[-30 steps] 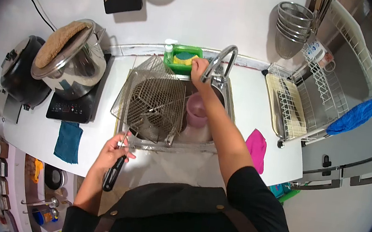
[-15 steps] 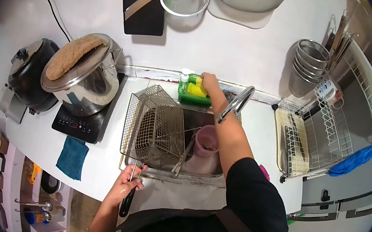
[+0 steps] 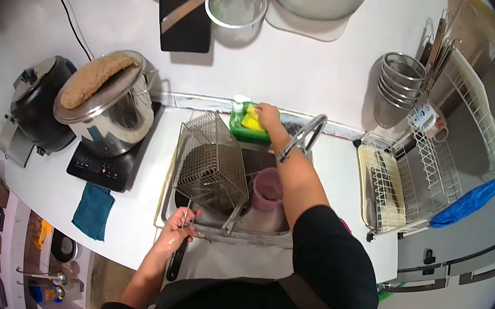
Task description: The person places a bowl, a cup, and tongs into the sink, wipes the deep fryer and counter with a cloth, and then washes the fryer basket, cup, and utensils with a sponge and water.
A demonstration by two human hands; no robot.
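Note:
My left hand (image 3: pixel 177 231) is closed around the metal rod of a wire fry basket (image 3: pixel 212 162), near its black handle (image 3: pixel 175 264). The basket is tilted over the left part of the sink (image 3: pixel 275 226). My right hand (image 3: pixel 268 116) reaches past the faucet (image 3: pixel 304 138) to a green caddy (image 3: pixel 250 136) behind the sink. Its fingers are closed on a yellow sponge (image 3: pixel 254 121) in the caddy; part of the grip is hidden. A white-capped bottle (image 3: pixel 238 108) stands at the caddy's left. In the sink are a pink container (image 3: pixel 268 190) and a second metal handle (image 3: pixel 233 218).
At left, a large lidded pot (image 3: pixel 107 105) sits on a black induction cooker (image 3: pixel 105 164), with a teal cloth (image 3: pixel 93 210) in front. A wire dish rack (image 3: pixel 405 188) stands at right. Strainers (image 3: pixel 397 90) and a black board (image 3: pixel 186 6) hang on the wall.
The fry basket has turned and tilted in my left hand, a corner edge now facing me. My right hand has moved down onto the sponge in the caddy. The whole view has shifted slightly.

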